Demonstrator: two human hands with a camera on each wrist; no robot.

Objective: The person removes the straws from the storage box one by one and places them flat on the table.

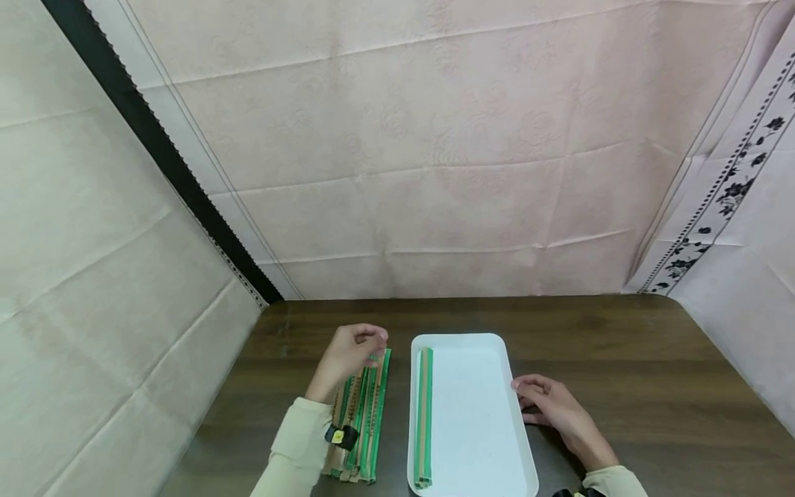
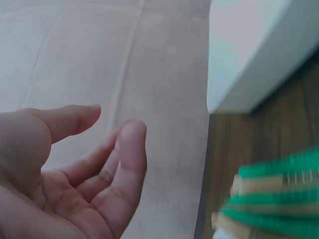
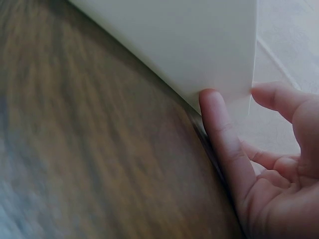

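Observation:
My left hand [image 1: 352, 351] hovers at the far end of a row of long, narrow green-and-tan packets [image 1: 375, 421]. Its fingers are loosely bent, and the left wrist view shows a gap between thumb and fingertips with nothing in it. One similar green-and-tan packet [image 1: 424, 417] lies lengthwise along the left side of a white rectangular tray [image 1: 472, 414]. At the tray's right edge is my right hand [image 1: 555, 407]. In the right wrist view, one straight finger [image 3: 219, 119] lies against the tray's outer wall, and another fingertip touches its rim.
Everything stands on a dark brown wooden table [image 1: 621, 352]. Pale cloth [image 1: 435, 172] hangs behind the table's far edge and along both sides. The packets lie left of the tray, with a strip of table between.

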